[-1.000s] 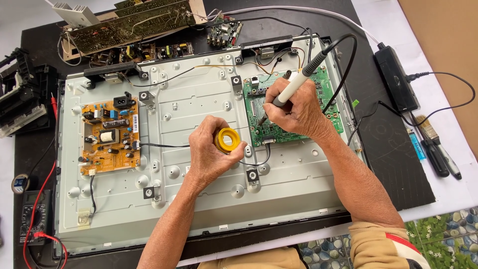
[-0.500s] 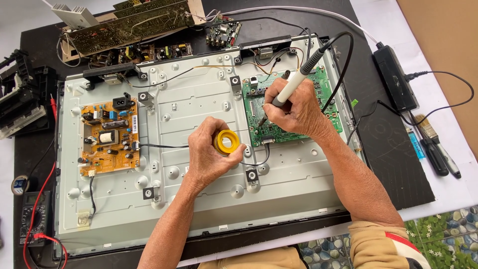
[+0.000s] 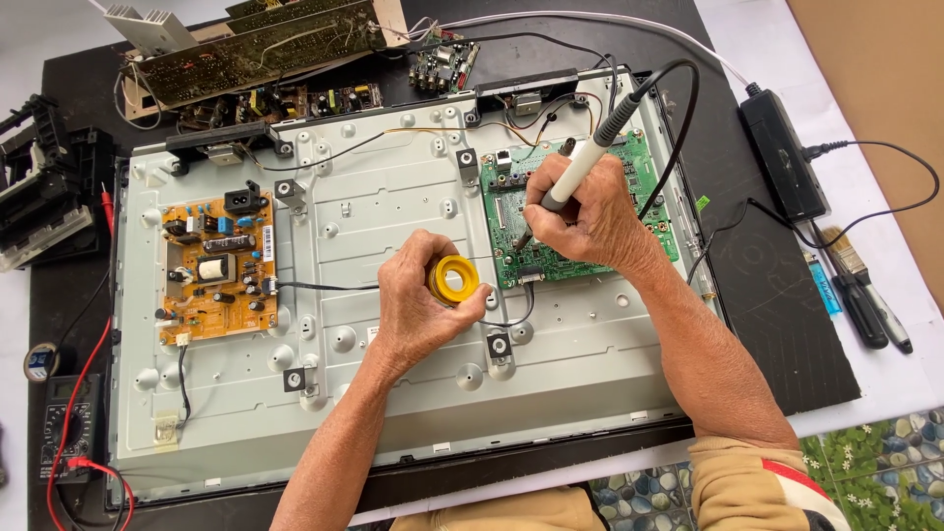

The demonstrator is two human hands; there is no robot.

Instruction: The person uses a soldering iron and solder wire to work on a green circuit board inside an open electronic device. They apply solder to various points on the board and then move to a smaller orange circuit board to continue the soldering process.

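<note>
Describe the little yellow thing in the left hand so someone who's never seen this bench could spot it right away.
Start at the big grey metal back panel that fills the black table. Near its middle, just left of the green circuit board, the left hand pinches a small round spool. It is the only bright yellow ring here, with a pale centre hole, unlike the flat orange circuit board far to the left.

white table | black mat | power adapter | brush
</note>
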